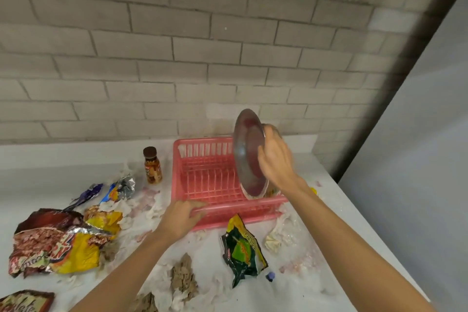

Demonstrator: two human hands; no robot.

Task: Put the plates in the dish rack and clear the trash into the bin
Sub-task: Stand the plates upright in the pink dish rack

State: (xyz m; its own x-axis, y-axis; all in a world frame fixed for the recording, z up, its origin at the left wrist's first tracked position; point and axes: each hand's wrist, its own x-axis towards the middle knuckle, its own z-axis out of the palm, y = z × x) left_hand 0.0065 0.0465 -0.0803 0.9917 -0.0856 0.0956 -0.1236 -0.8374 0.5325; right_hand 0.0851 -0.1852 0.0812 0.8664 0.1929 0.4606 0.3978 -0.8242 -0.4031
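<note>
- Gripping the round silver metal plate by its right edge, the right hand is curling its fingers round the rim, right of centre in the frame.
- The plate is standing nearly upright, its lower edge sitting down inside the right end of the pink slotted plastic dish rack.
- The left hand is holding the rack's near rim at its left end, fingers curled over the edge.
- The rack is sitting on the white countertop against the grey brick wall.
- Just left of the rack, a small brown-capped sauce bottle is standing upright; its orange label is too blurred to read.
- Below the rack, a crumpled green and black snack bag is lying among scraps of white tissue; its printing is unreadable.
- At lower left, a crushed red and yellow foil snack bag is showing large lettering, creased beyond reading.
- Above it, a blue and silver foil wrapper and a purple wrapper are lying side by side.
- In the bottom left corner, a brown packet is showing cut-off letters ending in "late".
</note>
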